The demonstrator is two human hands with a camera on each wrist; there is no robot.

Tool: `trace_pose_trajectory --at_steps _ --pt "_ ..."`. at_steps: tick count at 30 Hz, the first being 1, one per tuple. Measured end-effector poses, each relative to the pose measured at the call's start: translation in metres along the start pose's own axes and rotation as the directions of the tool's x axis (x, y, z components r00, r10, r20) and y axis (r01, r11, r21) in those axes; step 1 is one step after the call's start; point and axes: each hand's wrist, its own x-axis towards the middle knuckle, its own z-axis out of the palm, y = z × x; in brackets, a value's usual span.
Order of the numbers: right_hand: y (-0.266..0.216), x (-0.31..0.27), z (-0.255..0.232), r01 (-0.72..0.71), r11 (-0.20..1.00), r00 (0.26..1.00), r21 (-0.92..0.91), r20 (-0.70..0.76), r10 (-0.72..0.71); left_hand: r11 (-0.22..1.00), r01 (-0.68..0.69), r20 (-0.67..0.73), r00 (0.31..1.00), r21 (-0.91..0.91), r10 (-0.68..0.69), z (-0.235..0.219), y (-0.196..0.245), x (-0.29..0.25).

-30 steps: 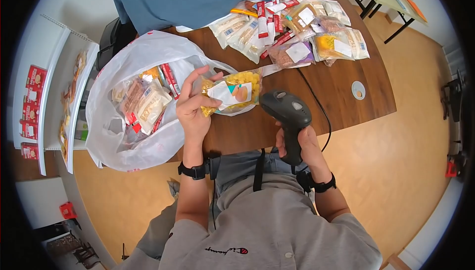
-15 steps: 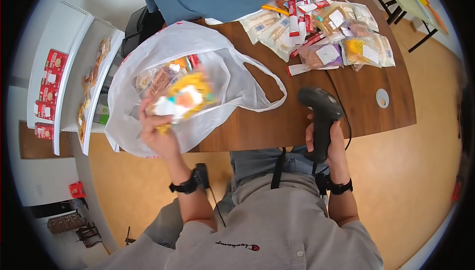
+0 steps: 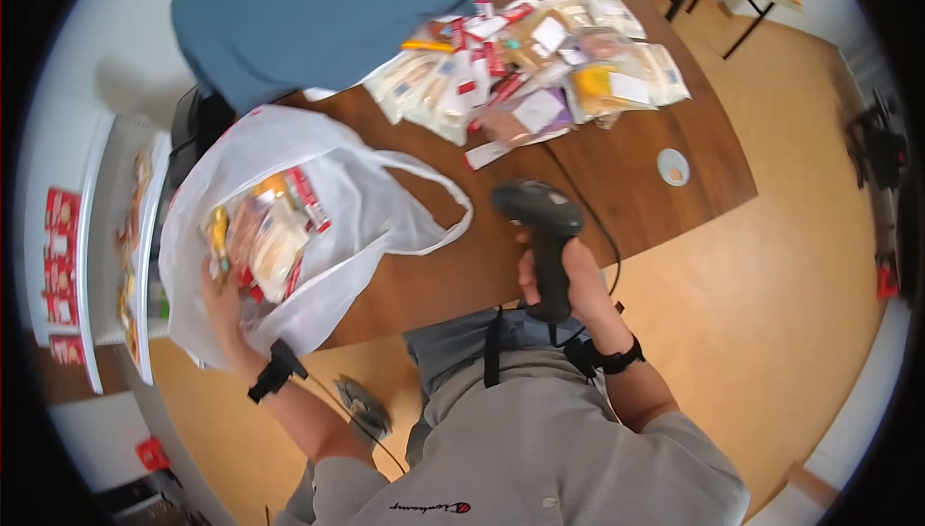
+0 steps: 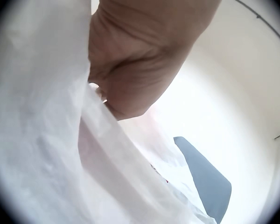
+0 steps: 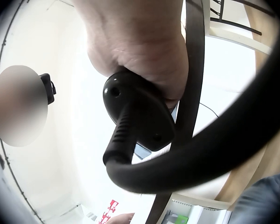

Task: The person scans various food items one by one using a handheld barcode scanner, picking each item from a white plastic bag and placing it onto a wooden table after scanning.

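Observation:
Inside the left part of the white plastic bag (image 3: pixel 356 227), my left hand (image 3: pixel 224 306) pinches the lower end of a yellow packet (image 3: pixel 219 237), which appears narrow and slightly blurred. Beside it lie pale and pinkish packets (image 3: pixel 275 237) and a red stick packet (image 3: pixel 309 200). The left wrist view shows the hand (image 4: pixel 135 60) behind white plastic (image 4: pixel 37 116), its fingertips hidden. My right hand (image 3: pixel 586 285) grips the handle of a black handheld scanner (image 3: pixel 549 256) over the table's front edge. In the right wrist view the scanner's base (image 5: pixel 140 109) and thick cable (image 5: pixel 191 163) show.
A pile of food packets and red sticks (image 3: pixel 530 73) lies at the table's back. A round white disc (image 3: pixel 673 168) is on the wooden table (image 3: pixel 617 189) at right. A cable (image 3: pixel 602 227) runs from the pile past the scanner. Shelves (image 3: pixel 92 256) stand at left.
My left hand has moved left and down into the bag with the yellow packet, which was in front of the scanner a second ago. The right hand still holds the scanner; the head view has shifted.

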Motion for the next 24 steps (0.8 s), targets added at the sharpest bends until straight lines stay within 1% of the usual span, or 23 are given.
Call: trace_pose_trajectory --at_steps 1,2,3,4,6,7,8,9,10,12,13,14,15,16,17,18,20,21,22,23,24 --pt "-0.001 -0.001 -0.003 0.013 1.000 1.000 0.000 -0.022 -0.013 1.000 -0.016 0.020 1.000 -0.002 0.016 -0.002 -0.012 0.002" --pt "0.000 -0.001 -0.004 0.012 0.999 1.000 0.030 0.015 -0.013 0.989 -0.143 -0.038 0.989 0.040 0.145 -0.008 -0.030 0.004" --pt "0.002 0.000 -0.005 0.009 0.998 0.998 0.061 0.059 -0.012 0.961 -0.263 -0.095 0.958 0.088 0.271 -0.011 -0.033 0.001" --pt "0.000 0.000 -0.004 0.007 0.998 0.998 0.056 0.057 -0.010 0.959 -0.266 -0.087 0.958 0.094 0.274 -0.013 -0.036 -0.003" --pt "-0.001 0.001 -0.004 0.007 0.998 0.998 0.064 0.055 -0.011 0.981 -0.165 -0.216 0.966 -0.098 0.140 -0.015 -0.023 -0.022" --pt "-0.001 0.001 -0.003 0.006 0.998 0.998 0.065 0.060 -0.010 0.982 -0.161 -0.216 0.967 -0.096 0.137 -0.021 -0.032 -0.022" --pt "-0.002 0.001 -0.003 0.000 0.998 0.998 0.064 0.066 -0.004 0.973 -0.140 -0.236 0.955 0.181 0.181 -0.028 -0.040 -0.021" --pt "-0.003 0.002 -0.001 -0.002 0.999 0.999 0.032 0.049 0.000 0.890 -0.099 -0.243 0.943 0.445 0.226 -0.033 -0.049 -0.022" --pt "-0.003 0.003 -0.001 -0.004 1.000 0.999 0.001 0.034 0.004 0.889 -0.088 -0.251 0.943 0.449 0.220 -0.036 -0.058 -0.021" --pt "-0.002 0.000 -0.004 -0.026 0.999 0.999 0.037 0.034 0.024 0.831 0.065 -0.195 0.979 0.552 0.054 -0.029 -0.049 -0.024" --pt "0.000 0.002 -0.006 -0.045 0.996 0.998 0.077 0.046 0.042 0.822 0.046 -0.224 0.969 0.567 0.100 -0.020 -0.044 -0.026" --pt "0.007 0.003 -0.010 -0.022 0.998 0.999 0.055 0.028 0.020 0.804 0.043 -0.264 0.954 0.593 0.144 -0.012 -0.043 -0.022" --pt "0.007 0.006 -0.011 -0.026 0.998 1.000 0.056 0.013 0.026 0.723 0.064 -0.258 0.952 0.688 0.161 -0.011 -0.055 -0.009" --pt "0.015 0.007 -0.015 -0.010 0.996 1.000 0.092 0.008 0.009 0.710 0.074 -0.283 0.942 0.700 0.182 -0.013 -0.047 -0.011" --pt "0.015 0.006 -0.014 -0.004 0.998 1.000 0.059 -0.009 0.004 0.699 0.066 -0.292 0.933 0.712 0.208 -0.019 -0.042 -0.011" --pt "0.014 0.005 -0.011 0.028 0.998 0.999 0.059 -0.019 -0.027 0.683 0.097 -0.319 0.925 0.724 0.207 -0.037 -0.047 -0.008" --pt "0.010 0.006 -0.002 0.034 0.998 0.999 0.060 -0.007 -0.034 0.787 -0.084 -0.260 0.918 0.612 0.300 -0.052 -0.051 0.004" --pt "0.009 0.004 -0.002 0.050 0.998 0.999 0.042 -0.015 -0.049 0.787 -0.095 -0.252 0.918 0.610 0.306 -0.054 -0.035 -0.001" --pt "0.009 0.003 -0.002 0.051 0.998 0.998 0.037 -0.029 -0.050 0.945 -0.123 -0.388 0.890 0.302 0.240 -0.061 -0.019 -0.010" --pt "0.009 0.005 -0.004 0.048 0.998 0.999 0.041 -0.020 -0.047 0.986 -0.162 -0.493 0.862 -0.043 0.120 -0.064 0.001 -0.022" --pt "0.009 0.006 -0.003 0.048 0.998 0.999 0.040 -0.005 -0.048 0.985 -0.162 -0.488 0.865 -0.054 0.115 -0.064 0.015 -0.035"
